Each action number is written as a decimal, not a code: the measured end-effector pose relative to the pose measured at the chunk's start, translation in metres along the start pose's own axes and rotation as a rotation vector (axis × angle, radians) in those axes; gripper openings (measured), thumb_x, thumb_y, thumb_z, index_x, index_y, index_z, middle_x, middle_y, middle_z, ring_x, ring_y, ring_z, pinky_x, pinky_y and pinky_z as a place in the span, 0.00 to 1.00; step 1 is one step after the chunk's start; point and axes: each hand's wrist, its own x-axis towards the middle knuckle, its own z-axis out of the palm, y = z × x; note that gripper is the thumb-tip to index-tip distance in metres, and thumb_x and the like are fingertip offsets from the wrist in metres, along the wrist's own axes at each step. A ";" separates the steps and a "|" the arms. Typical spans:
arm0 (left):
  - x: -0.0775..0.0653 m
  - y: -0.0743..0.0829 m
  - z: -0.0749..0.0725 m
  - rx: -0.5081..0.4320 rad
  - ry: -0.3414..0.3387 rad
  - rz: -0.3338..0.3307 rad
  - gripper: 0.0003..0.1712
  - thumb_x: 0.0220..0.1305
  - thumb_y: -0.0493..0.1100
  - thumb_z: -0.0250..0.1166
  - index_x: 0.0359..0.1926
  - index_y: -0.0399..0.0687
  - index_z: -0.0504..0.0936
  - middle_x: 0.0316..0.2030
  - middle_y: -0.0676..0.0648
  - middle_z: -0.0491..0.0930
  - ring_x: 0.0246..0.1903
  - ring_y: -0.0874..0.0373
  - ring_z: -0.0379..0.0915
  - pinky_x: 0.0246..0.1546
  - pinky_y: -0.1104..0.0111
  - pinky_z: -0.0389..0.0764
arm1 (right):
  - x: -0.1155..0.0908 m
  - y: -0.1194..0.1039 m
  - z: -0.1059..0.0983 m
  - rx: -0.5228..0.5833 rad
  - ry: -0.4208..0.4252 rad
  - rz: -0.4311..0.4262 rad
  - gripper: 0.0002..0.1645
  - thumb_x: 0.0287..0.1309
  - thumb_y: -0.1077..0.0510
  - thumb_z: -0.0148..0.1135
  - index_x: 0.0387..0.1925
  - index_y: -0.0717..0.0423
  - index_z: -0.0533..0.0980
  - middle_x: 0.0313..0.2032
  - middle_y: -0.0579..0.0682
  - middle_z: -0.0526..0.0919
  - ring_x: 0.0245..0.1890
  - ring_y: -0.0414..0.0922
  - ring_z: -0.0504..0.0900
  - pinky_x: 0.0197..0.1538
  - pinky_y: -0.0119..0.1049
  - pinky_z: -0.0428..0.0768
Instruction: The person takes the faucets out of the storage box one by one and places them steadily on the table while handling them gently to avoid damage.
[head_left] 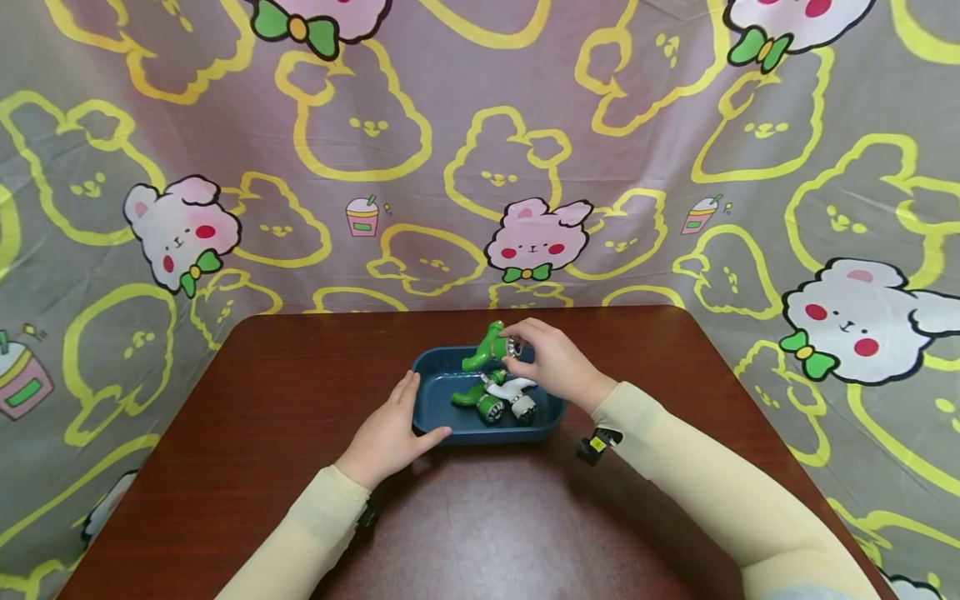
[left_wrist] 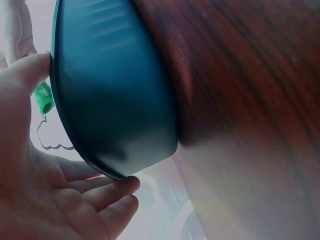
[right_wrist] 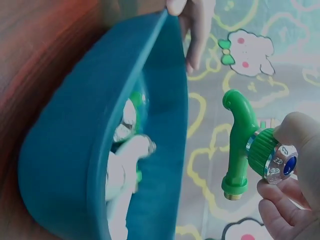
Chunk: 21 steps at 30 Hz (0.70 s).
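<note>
Pinching green tap, R grip hides pt of knob; L grip spread on blue bin rim.

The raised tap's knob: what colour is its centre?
The knob's centre is blue, clearest in the right wrist view.

Glare spread across the table at six o'clock in the head view, shadow falling beneath the right sleeve towards five! The left wrist view bleached out at seven, beyond a dim tub; the right wrist view looked hazy.
</note>
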 end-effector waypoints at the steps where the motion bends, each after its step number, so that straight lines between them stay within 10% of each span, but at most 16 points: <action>1: 0.000 0.000 0.000 -0.001 0.000 0.001 0.62 0.61 0.66 0.71 0.79 0.31 0.54 0.79 0.32 0.54 0.73 0.37 0.64 0.66 0.49 0.75 | -0.001 0.002 -0.002 0.005 0.006 0.013 0.25 0.63 0.55 0.73 0.60 0.53 0.79 0.52 0.49 0.83 0.47 0.45 0.81 0.55 0.44 0.85; 21: 0.001 0.002 -0.001 -0.003 -0.006 -0.011 0.63 0.60 0.66 0.72 0.79 0.32 0.54 0.79 0.33 0.54 0.74 0.38 0.63 0.66 0.49 0.75 | -0.003 0.065 -0.014 0.013 0.195 0.220 0.23 0.64 0.56 0.71 0.58 0.61 0.79 0.48 0.57 0.82 0.45 0.52 0.82 0.49 0.48 0.84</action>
